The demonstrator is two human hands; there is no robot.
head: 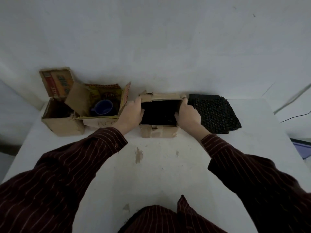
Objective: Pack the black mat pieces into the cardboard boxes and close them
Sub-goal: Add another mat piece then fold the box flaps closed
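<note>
At the table's point(159, 165) far edge, against the wall: middle cardboard box point(159, 132), open, long axis left-right, interior black, contents indistinct. Left hand point(131, 113) and right hand point(188, 115) grip its side walls, fingers curled inside. Studded black mat piece point(213, 113) lies flat just right. Printed box point(101, 105) holds a blue cup point(102, 107); leftmost box point(60, 118) interior dark

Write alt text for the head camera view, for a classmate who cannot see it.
A person's left hand and right hand hold the sides of an open cardboard box with dark contents on a white table. A black studded mat lies right of it; left, two open boxes, one holding a blue cup.
</note>
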